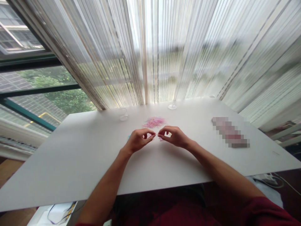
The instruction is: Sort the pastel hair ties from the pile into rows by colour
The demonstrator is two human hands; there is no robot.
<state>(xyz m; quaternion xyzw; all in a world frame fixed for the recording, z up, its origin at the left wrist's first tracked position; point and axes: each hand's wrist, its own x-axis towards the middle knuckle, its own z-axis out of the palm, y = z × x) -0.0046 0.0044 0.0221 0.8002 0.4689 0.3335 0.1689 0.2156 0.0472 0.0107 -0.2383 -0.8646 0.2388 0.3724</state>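
Over the middle of the white table, my left hand (137, 140) and my right hand (176, 136) face each other with their fingertips almost meeting. Each is closed in a pinch of thumb and forefinger. A tiny thin piece, pale pink, seems to span the gap between the fingertips; its kind is too small to make out. Just beyond the hands lies a loose pile of thin pink and purple pieces (155, 121). Some more pink bits show below the hands, partly covered by them. A small blue thing (129, 137) peeks out beside my left hand.
A clear container (123, 116) stands behind the pile to the left, and a round clear dish (172, 106) near the table's back edge. On the right of the white table (77, 157) lies a blurred-out oblong object (231, 133). Striped sheer curtains (145, 62) hang behind.
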